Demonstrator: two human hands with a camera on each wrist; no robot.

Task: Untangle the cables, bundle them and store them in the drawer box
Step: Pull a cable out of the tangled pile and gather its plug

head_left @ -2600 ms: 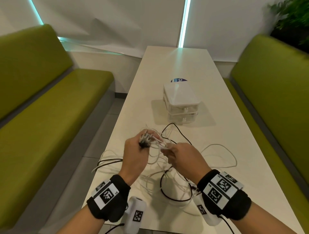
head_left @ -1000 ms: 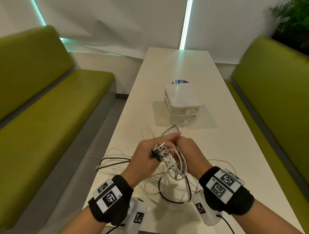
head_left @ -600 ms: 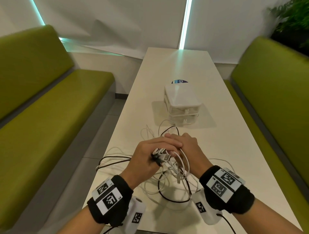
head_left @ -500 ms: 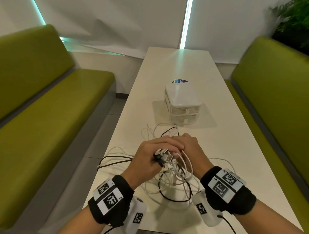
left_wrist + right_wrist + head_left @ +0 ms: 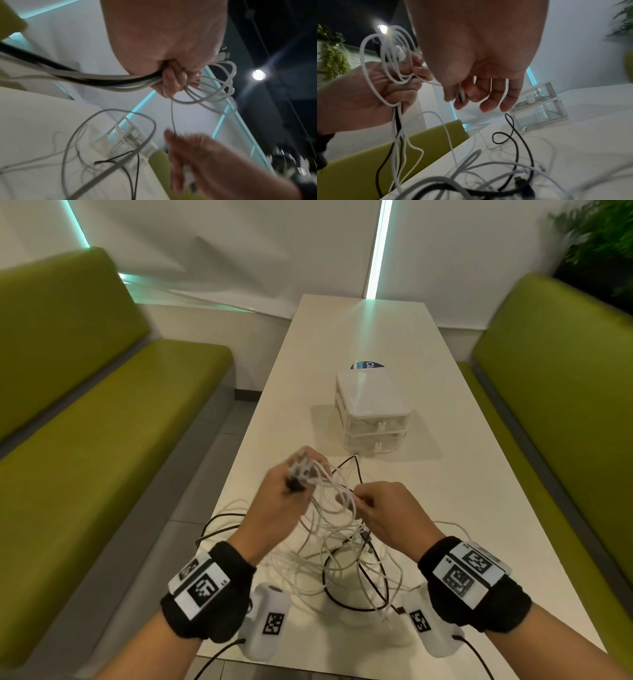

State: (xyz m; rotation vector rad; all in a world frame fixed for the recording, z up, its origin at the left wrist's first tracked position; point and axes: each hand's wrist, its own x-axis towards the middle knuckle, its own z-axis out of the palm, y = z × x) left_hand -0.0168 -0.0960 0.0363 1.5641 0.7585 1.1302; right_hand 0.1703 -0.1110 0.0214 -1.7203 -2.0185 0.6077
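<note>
A tangle of white and black cables (image 5: 342,570) lies on the near part of the white table (image 5: 462,491). My left hand (image 5: 298,484) is raised above it and grips a bunch of cable ends with their plugs (image 5: 303,470); white loops (image 5: 214,86) hang from that fist. My right hand (image 5: 359,501) is just to the right and pinches one thin white cable (image 5: 435,83) between thumb and forefinger, its other fingers loose. The white two-drawer box (image 5: 371,412) stands farther up the table, both drawers pushed in.
Green benches (image 5: 102,440) (image 5: 565,405) run along both long sides of the table. A round blue sticker (image 5: 366,366) sits behind the box. A black cable loop (image 5: 219,529) hangs over the table's left edge. A plant (image 5: 603,244) stands at the far right.
My hands were pressed together low over the tangle; now they are higher and apart. The left hand has lifted the plug bunch, and a white strand runs from it to the right hand.
</note>
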